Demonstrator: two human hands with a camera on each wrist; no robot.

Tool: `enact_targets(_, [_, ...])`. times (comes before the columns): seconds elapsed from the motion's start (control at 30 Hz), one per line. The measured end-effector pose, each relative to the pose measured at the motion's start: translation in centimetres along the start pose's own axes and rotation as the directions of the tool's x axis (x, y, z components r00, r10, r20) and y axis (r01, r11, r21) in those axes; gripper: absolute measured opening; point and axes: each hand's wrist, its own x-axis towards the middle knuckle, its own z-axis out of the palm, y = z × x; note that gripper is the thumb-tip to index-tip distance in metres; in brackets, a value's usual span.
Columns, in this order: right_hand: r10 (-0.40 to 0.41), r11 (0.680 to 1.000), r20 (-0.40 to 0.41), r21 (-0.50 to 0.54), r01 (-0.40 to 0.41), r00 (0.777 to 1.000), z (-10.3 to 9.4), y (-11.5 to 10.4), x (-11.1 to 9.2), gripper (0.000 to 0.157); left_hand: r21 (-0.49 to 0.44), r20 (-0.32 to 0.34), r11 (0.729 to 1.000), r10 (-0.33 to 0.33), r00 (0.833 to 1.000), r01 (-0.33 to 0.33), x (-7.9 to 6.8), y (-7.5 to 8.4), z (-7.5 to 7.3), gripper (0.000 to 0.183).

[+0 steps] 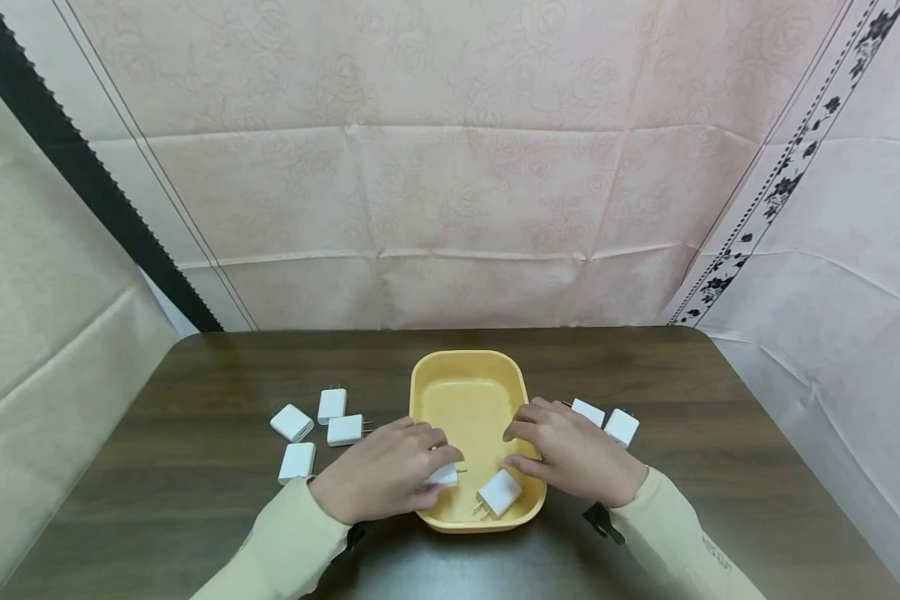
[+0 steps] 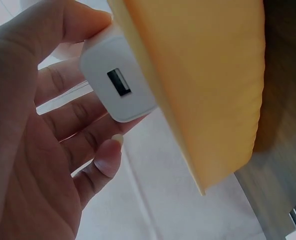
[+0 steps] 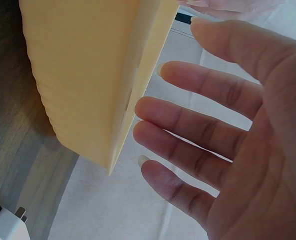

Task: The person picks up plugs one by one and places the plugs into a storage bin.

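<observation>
My left hand (image 1: 390,468) pinches a white USB charger plug (image 1: 442,475) between thumb and fingers, over the left rim of a yellow tray (image 1: 465,408). In the left wrist view the plug's USB port end (image 2: 119,82) faces the camera, beside the tray's wall (image 2: 202,80). Inside the tray, near its front right, lies another white charger plug (image 1: 499,492), prongs toward the front left. Above the tray's right rim hovers my right hand (image 1: 573,450). Its fingers (image 3: 192,120) are spread loosely with nothing between them.
Left of the tray several white charger plugs (image 1: 292,423) lie on the dark wooden table (image 1: 195,492). To the right, two more plugs (image 1: 621,427) lie just beyond the right hand. A pale patterned cloth (image 1: 450,208) hangs behind the table.
</observation>
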Motion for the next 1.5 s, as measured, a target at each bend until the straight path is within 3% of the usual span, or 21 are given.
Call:
enact_targets(0.3, [0.011, 1.000, 0.017, 0.005, -0.011, 1.000, -0.1, -0.1, 0.0, 0.026, 0.017, 0.017, 1.000, 0.002, 1.000, -0.003, 0.4, 0.3, 0.4, 0.029])
enact_targets(0.9, [0.012, 1.000, 0.013, 0.005, -0.012, 1.000, -0.3, -0.1, 0.0, 0.025, -0.043, 0.105, 0.999, -0.028, 0.994, 0.033, 1.0, 0.0, 1.5, 0.030])
enact_targets(1.5, [-0.008, 1.000, 0.016, 0.012, 0.008, 1.000, -0.1, 0.1, 0.0, 0.024, -0.100, 0.152, 0.994, -0.032, 0.988, 0.048, 1.4, 0.1, 1.9, 0.026])
